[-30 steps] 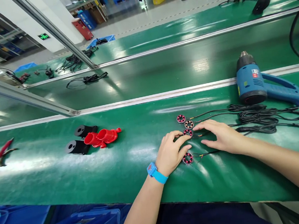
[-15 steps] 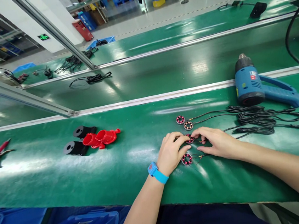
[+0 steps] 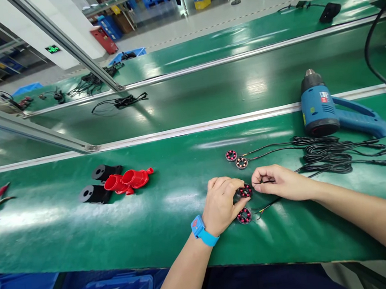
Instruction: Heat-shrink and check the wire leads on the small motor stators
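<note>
Resting near the worktop's front edge, a small red-and-black coil ring (image 3: 245,190) was pinched by the left hand (image 3: 222,204), while the right hand (image 3: 279,182) gripped its thin wire (image 3: 259,183). Another ring (image 3: 244,215) lay just in front, touching neither hand. Two more rings (image 3: 236,159) sat behind, black cables (image 3: 335,153) and a blue heat gun (image 3: 330,111) toward the right edge.

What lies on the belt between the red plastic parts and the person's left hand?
Nothing: in the head view the green belt is bare between the red plastic parts and the left hand, which holds a small stator ring.
</note>
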`<move>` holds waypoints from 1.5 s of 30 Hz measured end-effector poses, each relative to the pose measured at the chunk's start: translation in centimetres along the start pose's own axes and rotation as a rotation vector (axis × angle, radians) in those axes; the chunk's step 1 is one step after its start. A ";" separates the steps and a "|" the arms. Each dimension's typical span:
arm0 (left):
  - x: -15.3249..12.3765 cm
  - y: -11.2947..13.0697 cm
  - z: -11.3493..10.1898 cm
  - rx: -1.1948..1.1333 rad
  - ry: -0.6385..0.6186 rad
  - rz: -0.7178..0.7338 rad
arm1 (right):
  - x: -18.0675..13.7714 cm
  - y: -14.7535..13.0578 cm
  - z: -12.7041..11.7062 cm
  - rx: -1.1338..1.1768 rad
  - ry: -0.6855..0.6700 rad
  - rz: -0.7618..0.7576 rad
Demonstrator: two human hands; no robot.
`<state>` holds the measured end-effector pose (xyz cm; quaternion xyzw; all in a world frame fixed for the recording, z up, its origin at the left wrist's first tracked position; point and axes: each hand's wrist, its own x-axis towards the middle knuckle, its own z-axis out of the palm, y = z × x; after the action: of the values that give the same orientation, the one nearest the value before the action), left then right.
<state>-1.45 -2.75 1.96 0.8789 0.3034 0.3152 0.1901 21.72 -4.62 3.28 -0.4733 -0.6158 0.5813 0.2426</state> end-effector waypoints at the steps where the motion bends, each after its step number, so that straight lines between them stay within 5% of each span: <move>1: 0.0 0.1 0.1 -0.003 0.005 0.006 | 0.1 0.0 0.0 0.063 -0.009 0.020; 5: -0.1 0.2 0.0 0.003 -0.047 -0.015 | 0.1 -0.2 0.2 0.113 -0.008 0.024; 12: 0.4 -0.3 -2.4 -0.105 -0.294 -0.181 | -1.3 -2.1 -1.1 -0.286 0.058 -0.106; 18: 4.0 -0.1 -2.7 0.304 -0.418 -0.179 | -0.3 -3.2 -3.5 -0.628 0.184 -0.264; 25: 4.2 -1.5 -0.3 0.299 -0.341 -0.218 | 3.2 -0.9 -2.4 -0.786 0.187 -0.341; 38: 3.2 -1.4 -0.9 0.244 -0.049 -0.029 | 3.6 0.2 -1.7 -0.380 0.116 -0.266; 45: 3.0 -1.5 -0.9 0.265 -0.018 -0.043 | 3.5 0.1 -2.1 -0.182 0.045 -0.177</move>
<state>-0.80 0.41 3.13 0.8925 0.3593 0.2603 0.0815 21.97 -0.56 2.75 -0.4503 -0.6996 0.4886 0.2627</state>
